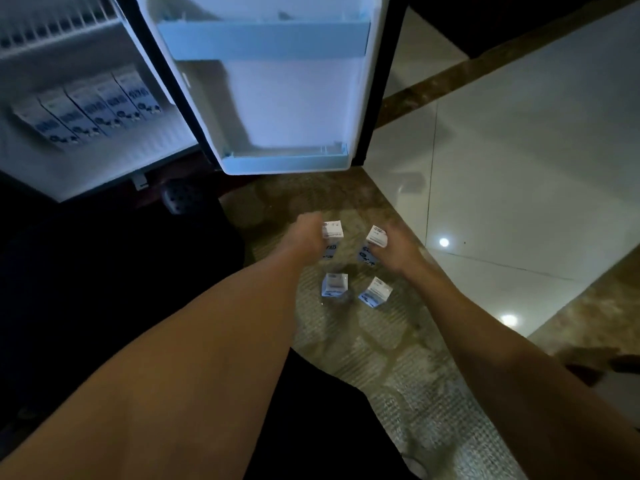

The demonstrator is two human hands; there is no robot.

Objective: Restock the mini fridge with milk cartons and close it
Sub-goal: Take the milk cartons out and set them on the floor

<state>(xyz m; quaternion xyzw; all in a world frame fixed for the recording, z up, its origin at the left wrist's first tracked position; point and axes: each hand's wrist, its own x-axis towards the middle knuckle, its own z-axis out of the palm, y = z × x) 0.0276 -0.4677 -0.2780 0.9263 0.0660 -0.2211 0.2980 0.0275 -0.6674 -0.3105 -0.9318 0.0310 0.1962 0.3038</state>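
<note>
Head view is showing restocking midway: left grip (306,233) and right grip (398,247) each clutching one carton (332,232), two floor cartons (335,285) waiting just behind them, five shelved cartons (104,105) up-left, fridge door (277,98) standing open.

1 view: head-worn wide-angle camera, looking forward and steeply down from above. Both forearms enter from bottom edge; left hand (306,233) and right hand (398,251) near frame centre, at arm's length. Mini fridge (104,161) upper left, floor (502,168) right.
</note>
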